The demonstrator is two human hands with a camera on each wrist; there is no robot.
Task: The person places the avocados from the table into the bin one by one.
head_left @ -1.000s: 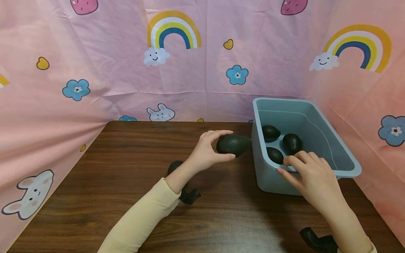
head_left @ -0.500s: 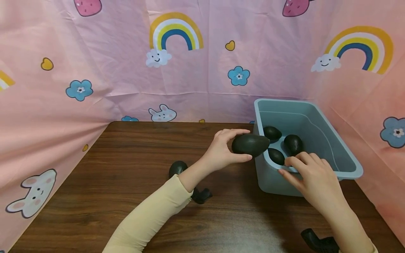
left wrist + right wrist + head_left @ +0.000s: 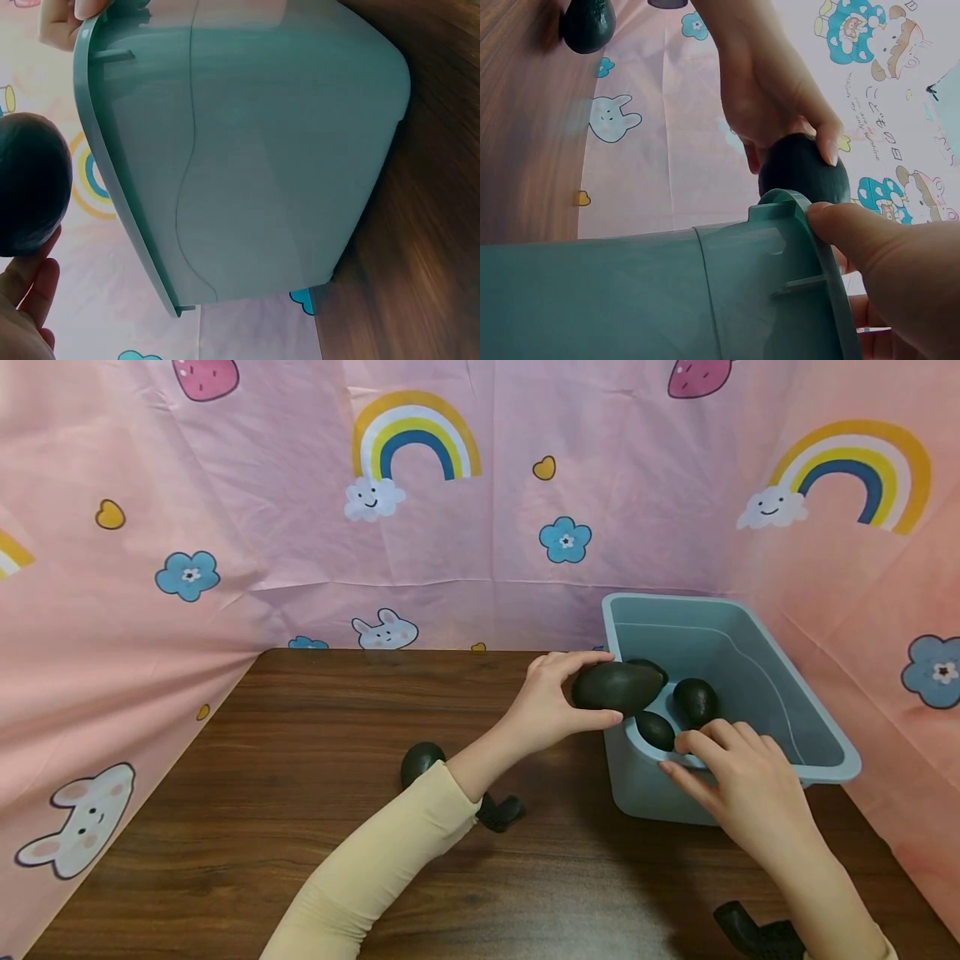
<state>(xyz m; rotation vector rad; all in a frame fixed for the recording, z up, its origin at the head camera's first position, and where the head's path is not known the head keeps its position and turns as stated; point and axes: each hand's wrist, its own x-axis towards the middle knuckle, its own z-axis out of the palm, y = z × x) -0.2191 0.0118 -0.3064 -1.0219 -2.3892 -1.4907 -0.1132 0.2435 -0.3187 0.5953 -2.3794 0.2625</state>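
My left hand grips a dark green avocado between thumb and fingers, just above the left rim of a blue-grey plastic bin. The right wrist view shows this avocado close to the bin's rim; whether they touch I cannot tell. With thumb outside and fingers inside, my right hand holds the bin's near rim. Inside the bin lie three avocados: one at the left, one further back, partly hidden by the held one, and one in the middle.
Another avocado lies on the brown wooden table, partly behind the left forearm. Black camera mounts sit at both wrists. A pink patterned cloth hangs behind the table and along both sides.
My left hand has carried its avocado rightward, from beside the bin to above its left rim. The right hand has kept its grip on the near rim.
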